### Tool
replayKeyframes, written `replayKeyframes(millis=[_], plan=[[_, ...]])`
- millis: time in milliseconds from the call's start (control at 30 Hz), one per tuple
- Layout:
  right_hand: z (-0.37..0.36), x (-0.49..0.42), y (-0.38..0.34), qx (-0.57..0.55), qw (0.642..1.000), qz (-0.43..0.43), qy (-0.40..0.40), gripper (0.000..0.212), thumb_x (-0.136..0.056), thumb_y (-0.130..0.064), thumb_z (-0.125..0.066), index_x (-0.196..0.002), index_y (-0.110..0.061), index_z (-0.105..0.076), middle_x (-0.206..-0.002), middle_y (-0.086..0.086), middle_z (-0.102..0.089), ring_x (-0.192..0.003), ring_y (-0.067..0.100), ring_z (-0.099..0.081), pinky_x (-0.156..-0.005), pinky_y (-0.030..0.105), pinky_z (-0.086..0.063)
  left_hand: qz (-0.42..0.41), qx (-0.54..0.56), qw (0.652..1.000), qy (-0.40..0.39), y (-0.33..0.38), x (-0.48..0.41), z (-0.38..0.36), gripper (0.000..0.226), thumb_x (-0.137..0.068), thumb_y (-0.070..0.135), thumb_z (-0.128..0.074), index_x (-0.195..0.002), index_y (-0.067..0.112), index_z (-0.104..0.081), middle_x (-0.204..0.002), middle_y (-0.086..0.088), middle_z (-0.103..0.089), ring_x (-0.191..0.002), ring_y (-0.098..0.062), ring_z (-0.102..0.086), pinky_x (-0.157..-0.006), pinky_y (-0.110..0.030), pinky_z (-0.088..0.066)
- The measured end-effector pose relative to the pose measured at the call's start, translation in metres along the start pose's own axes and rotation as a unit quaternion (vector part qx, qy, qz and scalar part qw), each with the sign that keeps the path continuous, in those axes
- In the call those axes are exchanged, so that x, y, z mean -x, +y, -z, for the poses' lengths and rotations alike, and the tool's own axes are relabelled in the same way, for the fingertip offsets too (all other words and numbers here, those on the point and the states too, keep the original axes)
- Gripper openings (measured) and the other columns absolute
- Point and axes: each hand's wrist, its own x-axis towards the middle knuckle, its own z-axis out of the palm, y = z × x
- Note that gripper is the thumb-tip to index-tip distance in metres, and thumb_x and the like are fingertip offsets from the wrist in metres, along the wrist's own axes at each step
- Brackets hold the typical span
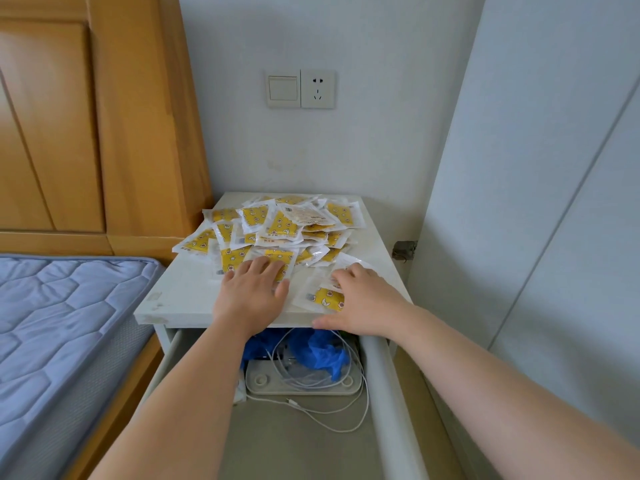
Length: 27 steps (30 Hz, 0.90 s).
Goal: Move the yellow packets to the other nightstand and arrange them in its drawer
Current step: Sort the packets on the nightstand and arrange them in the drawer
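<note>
— What lay nearest?

— An open drawer [381,393] holding white cables [311,386] and blue plastic [322,351]. Above it both hands lay flat, fingers spread, gripping nothing: the left hand [251,294] and the right hand [363,299] each pressed on yellow packets [277,230] heaped across the nightstand top [183,292].

— How would they handle?

— Probably light, floppy and slick; best raked together and lifted by the edges.

— And beyond?

— A wall socket [317,89], a wooden headboard [104,133], a blue mattress [62,323].
</note>
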Motion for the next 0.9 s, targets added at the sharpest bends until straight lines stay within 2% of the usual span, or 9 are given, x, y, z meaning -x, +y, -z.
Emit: replayKeyframes(millis=[100, 200, 300, 467, 533, 600, 733, 800, 900], plan=[[-0.007, 0.0, -0.01, 0.044, 0.998, 0.006, 0.039, 0.072, -0.072, -0.055, -0.071, -0.13, -0.019, -0.044, -0.124, 0.003, -0.041, -0.114, 0.024, -0.043, -0.084, 0.036, -0.044, 0.01, 0.017, 1.0, 0.007, 0.0, 0.001, 0.0, 0.048, -0.098, 0.047, -0.026, -0.141, 0.028, -0.038, -0.146, 0.005, -0.036, -0.135, -0.02, -0.031, -0.111, -0.04, -0.026], [-0.004, 0.007, -0.015, 0.037, 0.996, 0.052, 0.064, 0.043, -0.082, -0.022, -0.064, -0.123, -0.019, -0.052, -0.115, 0.003, -0.047, -0.103, 0.024, -0.051, -0.076, 0.032, -0.044, 0.032, 0.056, 0.998, 0.025, -0.001, -0.001, -0.001, 0.046, -0.098, 0.046, -0.029, -0.134, 0.023, -0.045, -0.137, 0.003, -0.043, -0.129, -0.02, -0.036, -0.108, -0.038, -0.029], [0.001, 0.015, -0.015, 0.023, 0.991, 0.065, 0.112, 0.04, -0.083, -0.005, -0.053, -0.12, -0.019, -0.057, -0.107, 0.001, -0.055, -0.093, 0.024, -0.057, -0.07, 0.031, -0.042, 0.068, 0.071, 0.994, 0.048, 0.0, -0.002, -0.002, 0.048, -0.099, 0.043, -0.029, -0.139, 0.02, -0.042, -0.142, -0.001, -0.04, -0.134, -0.02, -0.03, -0.113, -0.039, -0.021], [-0.006, 0.014, -0.006, -0.055, 0.945, 0.026, 0.321, 0.051, -0.073, 0.011, -0.049, -0.117, -0.013, -0.059, -0.115, 0.0, -0.059, -0.098, 0.025, -0.056, -0.06, 0.028, -0.038, 0.135, 0.027, 0.99, -0.013, 0.001, -0.005, -0.002, 0.065, -0.099, 0.048, -0.024, -0.154, 0.016, -0.009, -0.162, -0.007, 0.0, -0.148, -0.024, 0.008, -0.119, -0.047, 0.001], [-0.014, 0.003, 0.001, -0.074, 0.939, -0.009, 0.336, 0.055, -0.072, 0.013, -0.05, -0.122, -0.011, -0.055, -0.123, 0.003, -0.055, -0.106, 0.026, -0.053, -0.065, 0.03, -0.041, 0.14, 0.019, 0.989, -0.032, 0.002, -0.008, -0.002, 0.066, -0.098, 0.049, -0.024, -0.154, 0.016, -0.012, -0.161, -0.009, -0.001, -0.148, -0.026, 0.006, -0.119, -0.048, -0.001], [-0.023, -0.01, 0.006, -0.086, 0.948, -0.04, 0.303, 0.055, -0.076, 0.011, -0.049, -0.128, -0.009, -0.05, -0.13, 0.006, -0.049, -0.114, 0.027, -0.048, -0.084, 0.034, -0.044, 0.134, 0.025, 0.99, -0.025, 0.003, -0.008, 0.0, 0.064, -0.096, 0.05, -0.027, -0.151, 0.019, -0.021, -0.16, -0.007, -0.013, -0.148, -0.026, -0.006, -0.118, -0.047, -0.007], [-0.032, -0.023, 0.01, -0.158, 0.94, -0.082, 0.29, 0.055, -0.081, 0.01, -0.046, -0.133, -0.01, -0.047, -0.134, 0.007, -0.047, -0.122, 0.025, -0.042, -0.099, 0.034, -0.039, 0.126, 0.027, 0.99, 0.053, 0.005, -0.001, 0.004, 0.057, -0.091, 0.048, -0.039, -0.141, 0.022, -0.039, -0.14, -0.002, -0.041, -0.131, -0.023, -0.033, -0.106, -0.039, -0.027], [-0.034, -0.024, 0.011, -0.167, 0.936, -0.089, 0.296, 0.056, -0.082, 0.01, -0.046, -0.134, -0.01, -0.047, -0.136, 0.005, -0.047, -0.124, 0.024, -0.041, -0.099, 0.032, -0.038, 0.134, 0.031, 0.988, 0.072, 0.006, 0.001, 0.005, 0.061, -0.089, 0.052, -0.041, -0.142, 0.021, -0.037, -0.139, -0.004, -0.041, -0.13, -0.024, -0.033, -0.106, -0.039, -0.027], [-0.035, -0.024, 0.012, -0.155, 0.941, -0.086, 0.289, 0.056, -0.083, 0.008, -0.046, -0.135, -0.011, -0.046, -0.137, 0.004, -0.046, -0.126, 0.023, -0.04, -0.099, 0.031, -0.038, 0.168, 0.04, 0.985, 0.016, 0.005, -0.005, 0.002, 0.081, -0.088, 0.063, -0.038, -0.152, 0.018, -0.018, -0.157, -0.007, -0.019, -0.145, -0.025, -0.012, -0.116, -0.046, -0.011]])
